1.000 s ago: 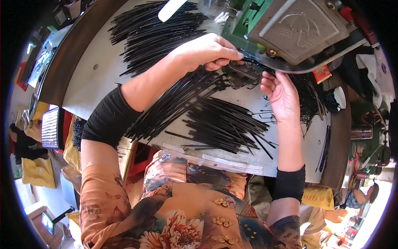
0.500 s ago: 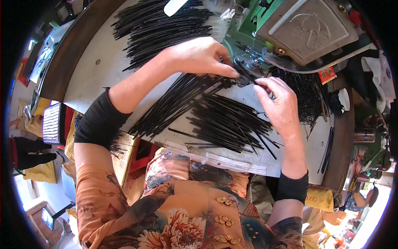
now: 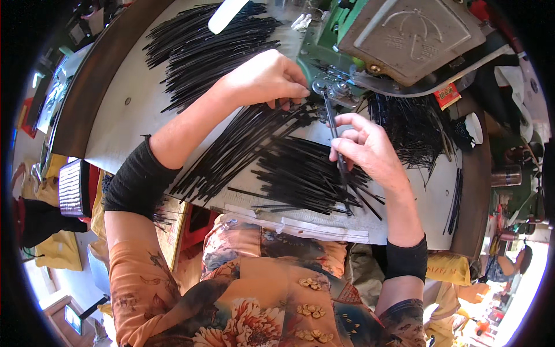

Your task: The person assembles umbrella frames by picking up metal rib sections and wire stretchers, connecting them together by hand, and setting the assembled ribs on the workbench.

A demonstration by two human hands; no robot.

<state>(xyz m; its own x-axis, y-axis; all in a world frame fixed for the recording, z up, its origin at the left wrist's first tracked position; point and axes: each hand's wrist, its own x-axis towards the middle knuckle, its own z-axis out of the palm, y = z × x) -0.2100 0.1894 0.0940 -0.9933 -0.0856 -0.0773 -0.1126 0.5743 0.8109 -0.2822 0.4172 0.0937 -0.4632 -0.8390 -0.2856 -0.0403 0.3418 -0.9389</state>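
In my right hand (image 3: 365, 147) a thin black rod (image 3: 331, 115) is pinched between thumb and fingers, slanting steeply. Its upper end reaches the round metal parts (image 3: 341, 91) of a green machine. My left hand (image 3: 269, 78) hovers with bent fingers over the upper ends of a slanting bundle of black rods (image 3: 222, 153); whatever lies between those fingertips is hidden. Below the right hand another pile of black rods (image 3: 295, 173) lies near the table's front edge. A large stack of similar rods (image 3: 208, 58) spreads beyond my left forearm.
The machine's grey metal cover (image 3: 413, 43) overhangs the far right. Beneath it sits a tangled heap of thin black pieces (image 3: 404, 130). A raised dark rim (image 3: 87, 81) borders the pale table (image 3: 124, 124). A white cup (image 3: 473, 128) stands at the right rim.
My hands have moved apart. The right has swung its rod from near the left fingertips to a steeper slant; the left has drawn back a little to the left. The whole view has shifted slightly.
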